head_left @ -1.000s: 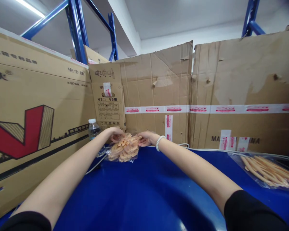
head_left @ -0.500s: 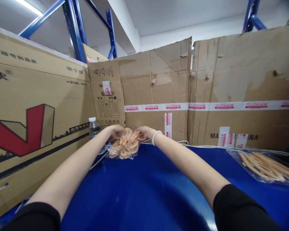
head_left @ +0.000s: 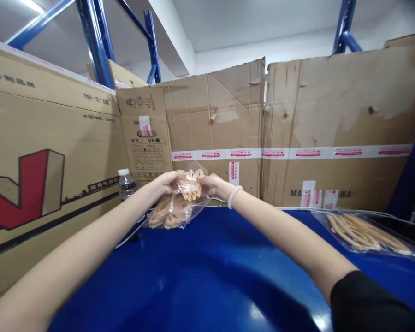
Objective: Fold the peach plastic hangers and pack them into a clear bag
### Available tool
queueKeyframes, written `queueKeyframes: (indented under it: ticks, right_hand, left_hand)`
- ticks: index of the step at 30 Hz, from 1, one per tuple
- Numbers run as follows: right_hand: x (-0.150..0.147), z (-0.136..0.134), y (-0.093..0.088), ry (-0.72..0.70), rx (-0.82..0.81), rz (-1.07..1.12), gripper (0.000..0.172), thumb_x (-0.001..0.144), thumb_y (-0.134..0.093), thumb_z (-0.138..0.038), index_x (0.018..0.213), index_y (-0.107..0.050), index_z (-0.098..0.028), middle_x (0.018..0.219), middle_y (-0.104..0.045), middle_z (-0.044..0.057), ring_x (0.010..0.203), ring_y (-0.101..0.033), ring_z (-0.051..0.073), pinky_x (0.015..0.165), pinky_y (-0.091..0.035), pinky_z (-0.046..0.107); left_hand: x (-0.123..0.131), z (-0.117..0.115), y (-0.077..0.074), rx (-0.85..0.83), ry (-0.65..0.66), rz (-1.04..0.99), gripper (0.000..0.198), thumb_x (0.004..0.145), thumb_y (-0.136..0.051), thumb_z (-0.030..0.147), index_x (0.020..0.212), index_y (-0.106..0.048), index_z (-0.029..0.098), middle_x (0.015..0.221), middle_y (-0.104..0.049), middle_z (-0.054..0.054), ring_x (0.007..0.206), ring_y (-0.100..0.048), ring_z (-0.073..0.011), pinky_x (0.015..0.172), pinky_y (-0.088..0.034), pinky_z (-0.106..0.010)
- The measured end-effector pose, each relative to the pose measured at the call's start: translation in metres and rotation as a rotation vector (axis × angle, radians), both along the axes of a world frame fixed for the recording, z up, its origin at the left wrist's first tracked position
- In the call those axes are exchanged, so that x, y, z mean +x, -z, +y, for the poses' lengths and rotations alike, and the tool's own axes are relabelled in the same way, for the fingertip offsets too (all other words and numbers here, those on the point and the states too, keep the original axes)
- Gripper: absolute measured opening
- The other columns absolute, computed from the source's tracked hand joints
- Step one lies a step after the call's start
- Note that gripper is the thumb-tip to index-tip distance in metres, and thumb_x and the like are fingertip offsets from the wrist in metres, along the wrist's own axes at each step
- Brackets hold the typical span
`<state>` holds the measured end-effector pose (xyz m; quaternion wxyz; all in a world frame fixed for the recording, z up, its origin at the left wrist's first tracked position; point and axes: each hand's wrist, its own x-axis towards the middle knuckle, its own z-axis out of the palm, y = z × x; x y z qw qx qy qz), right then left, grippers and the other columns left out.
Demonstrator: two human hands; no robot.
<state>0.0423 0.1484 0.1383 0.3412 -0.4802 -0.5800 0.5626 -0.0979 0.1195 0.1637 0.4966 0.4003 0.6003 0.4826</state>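
Note:
At the back of the blue table, my left hand [head_left: 170,182] and my right hand [head_left: 212,183] grip opposite sides of a clear plastic bag of tan looped strands [head_left: 191,184]. The fingers of both hands are closed on it, though partly hidden by the bag. The bag is lifted off the table, its plastic creased and shiny. Just below and left of it, more tan twisted strands [head_left: 162,214] lie in clear plastic on the table. Whether both bundles share one bag, I cannot tell. A beaded bracelet [head_left: 233,197] circles my right wrist.
Left of my left hand stands a water bottle with a white cap [head_left: 126,184]. A bag of long tan sticks [head_left: 366,233] lies on the blue table [head_left: 200,276] at right. Cardboard sheets [head_left: 214,115] and a large printed carton [head_left: 83,152] border the table. A white cable [head_left: 304,209] runs along the back.
My hands have raised one plastic-wrapped bundle of the tan strands above the rest, which stay on the table. The camera view has shifted slightly to the right.

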Motion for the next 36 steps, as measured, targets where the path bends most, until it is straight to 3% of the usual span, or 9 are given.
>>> queueKeyframes:
  ticks: [3,6,10,13,19,23,27,32,36]
  right_hand:
    - [0.043,-0.012,0.003,-0.055,0.013,-0.047,0.032,0.094,-0.059,-0.032,0.121,-0.057,-0.016,0.120,-0.060,0.009,0.099,-0.063,0.022,0.082,-0.055,0.042]
    - [0.091,-0.030,0.020,-0.132,0.000,-0.103,0.023,0.094,-0.060,-0.026,0.114,-0.059,-0.014,0.105,-0.064,0.006,0.083,-0.065,0.017,0.070,-0.057,0.033]
    - [0.143,-0.052,0.051,-0.253,-0.036,-0.178,0.022,0.083,-0.062,-0.005,0.104,-0.061,-0.011,0.080,-0.066,0.001,0.060,-0.062,0.010,0.057,-0.054,0.022]
    - [0.165,-0.058,0.068,-0.360,-0.066,-0.265,0.024,0.079,-0.062,-0.005,0.103,-0.062,-0.010,0.078,-0.067,0.002,0.061,-0.064,0.011,0.059,-0.055,0.022]
    - [0.176,-0.044,0.080,-0.498,0.029,-0.461,0.026,0.069,-0.065,-0.006,0.094,-0.068,-0.013,0.081,-0.071,0.002,0.075,-0.067,0.015,0.065,-0.053,0.022]
    - [0.167,-0.032,0.079,-0.493,0.212,-0.563,0.026,0.061,-0.070,-0.005,0.086,-0.071,-0.013,0.085,-0.072,0.003,0.080,-0.066,0.019,0.073,-0.052,0.027]
    - [0.166,-0.037,0.071,-0.345,0.448,-0.577,0.032,0.070,-0.067,-0.007,0.102,-0.068,-0.009,0.109,-0.069,0.013,0.095,-0.063,0.023,0.089,-0.048,0.036]
    - [0.208,-0.091,0.050,-0.136,0.699,-0.511,0.028,0.081,-0.048,-0.002,0.102,-0.062,-0.012,0.107,-0.067,0.011,0.095,-0.061,0.018,0.088,-0.048,0.033]
    - [0.245,-0.153,0.050,-0.348,0.762,-0.582,0.022,0.084,-0.050,-0.006,0.087,-0.067,-0.020,0.082,-0.069,0.001,0.073,-0.064,0.014,0.070,-0.051,0.026]
  left_hand:
    - [0.032,-0.023,0.018,0.020,0.016,-0.109,0.025,0.094,-0.059,0.027,0.115,-0.058,0.014,0.111,-0.063,-0.008,0.089,-0.065,-0.0192,0.075,-0.057,-0.036]
    - [0.065,-0.055,0.053,-0.022,0.033,-0.202,0.021,0.088,-0.063,0.012,0.109,-0.060,0.015,0.100,-0.067,-0.005,0.078,-0.066,-0.0153,0.069,-0.057,-0.030]
    - [0.101,-0.100,0.099,-0.142,0.129,-0.293,0.029,0.075,-0.062,-0.003,0.100,-0.060,0.012,0.091,-0.072,-0.009,0.078,-0.070,-0.0194,0.074,-0.058,-0.031]
    - [0.116,-0.122,0.117,-0.212,0.196,-0.324,0.028,0.071,-0.062,-0.003,0.096,-0.060,0.008,0.092,-0.073,-0.015,0.084,-0.071,-0.0230,0.076,-0.058,-0.032]
    - [0.107,-0.132,0.119,-0.304,0.265,-0.268,0.047,0.058,-0.077,0.006,0.099,-0.056,0.014,0.095,-0.073,-0.014,0.092,-0.069,-0.0275,0.073,-0.059,-0.036]
    - [0.089,-0.127,0.116,-0.318,0.442,0.002,0.052,0.058,-0.081,0.025,0.104,-0.056,0.016,0.089,-0.070,-0.008,0.083,-0.070,-0.0242,0.060,-0.055,-0.027]
    - [0.071,-0.107,0.119,-0.224,0.663,0.364,0.047,0.064,-0.074,0.045,0.100,-0.062,0.017,0.090,-0.068,-0.005,0.068,-0.068,-0.0192,0.051,-0.049,-0.024]
    - [0.062,-0.074,0.128,0.105,0.638,0.652,0.045,0.067,-0.062,0.055,0.087,-0.067,0.015,0.079,-0.068,-0.006,0.068,-0.061,-0.0213,0.055,-0.045,-0.028]
    - [0.070,-0.067,0.138,0.289,0.566,0.687,0.041,0.074,-0.056,0.053,0.090,-0.067,0.017,0.083,-0.069,-0.006,0.076,-0.060,-0.0222,0.070,-0.045,-0.031]
